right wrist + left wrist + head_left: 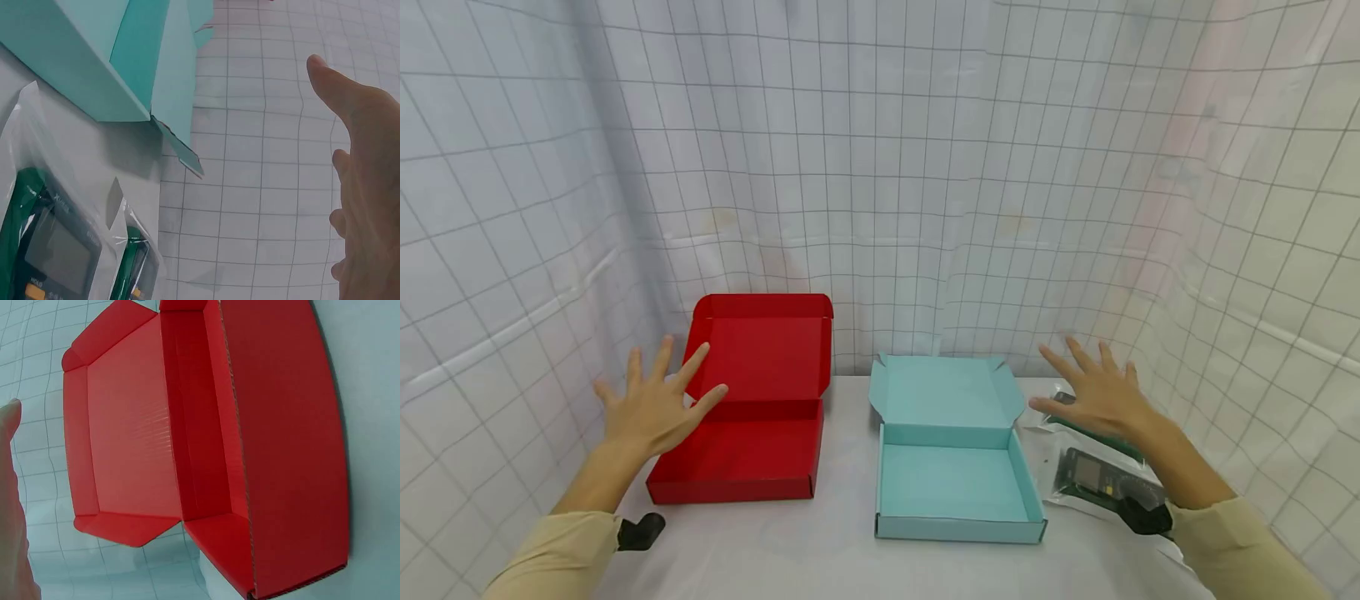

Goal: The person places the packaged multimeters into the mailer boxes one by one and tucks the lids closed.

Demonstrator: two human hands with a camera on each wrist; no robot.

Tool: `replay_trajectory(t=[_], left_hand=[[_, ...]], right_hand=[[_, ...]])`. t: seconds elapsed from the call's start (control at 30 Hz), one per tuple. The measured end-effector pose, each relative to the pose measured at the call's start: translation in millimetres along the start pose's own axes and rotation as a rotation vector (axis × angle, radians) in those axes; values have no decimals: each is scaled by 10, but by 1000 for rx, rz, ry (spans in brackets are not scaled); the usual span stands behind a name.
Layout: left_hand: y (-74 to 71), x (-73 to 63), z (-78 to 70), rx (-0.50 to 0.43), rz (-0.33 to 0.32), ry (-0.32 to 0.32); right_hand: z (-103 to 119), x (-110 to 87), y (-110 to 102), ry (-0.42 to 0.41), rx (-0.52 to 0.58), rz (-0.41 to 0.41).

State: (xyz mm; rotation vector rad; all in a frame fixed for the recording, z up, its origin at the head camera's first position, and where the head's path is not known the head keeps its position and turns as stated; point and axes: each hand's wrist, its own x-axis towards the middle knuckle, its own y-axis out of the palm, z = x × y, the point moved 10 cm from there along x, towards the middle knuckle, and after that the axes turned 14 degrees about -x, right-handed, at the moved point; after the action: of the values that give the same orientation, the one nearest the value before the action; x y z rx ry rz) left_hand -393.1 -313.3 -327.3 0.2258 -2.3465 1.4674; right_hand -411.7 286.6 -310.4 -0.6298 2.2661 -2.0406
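Note:
My left hand [650, 414] is raised with its fingers spread, overlapping the left side of the open red cardboard box [760, 450] in the head view. Its thumb side shows at the left edge of the left wrist view, apart from the box. On the right, my right hand [1102, 398] is also held up with spread fingers and nothing in it. Below it lie two dark handheld meters in clear plastic bags, the nearer one [1101, 479] with a grey screen, the farther one [140, 265] partly covered by hand and forearm. A light-blue cardboard box [958, 527] stands open to their left.
Both boxes have their lids folded back and bare insides. They stand on a white tabletop [850, 517], with a strip of table between them. White grid-patterned curtains [910, 183] enclose the back and both sides. Black straps [642, 532] show at the wrists.

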Motion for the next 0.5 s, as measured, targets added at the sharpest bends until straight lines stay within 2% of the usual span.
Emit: replay_trajectory(t=[0.13,0.27,0.5], left_hand=[[-27,-26,69,-24,-2,-3],[-30,-68,199,-45,20,-16],[48,-208,409,-152,73,-42]], right_hand=[[-82,-82,19,-4,1,-19],[-146,-172,52,-21,17,-32],[-241,-341,142,-85,137,-39]])
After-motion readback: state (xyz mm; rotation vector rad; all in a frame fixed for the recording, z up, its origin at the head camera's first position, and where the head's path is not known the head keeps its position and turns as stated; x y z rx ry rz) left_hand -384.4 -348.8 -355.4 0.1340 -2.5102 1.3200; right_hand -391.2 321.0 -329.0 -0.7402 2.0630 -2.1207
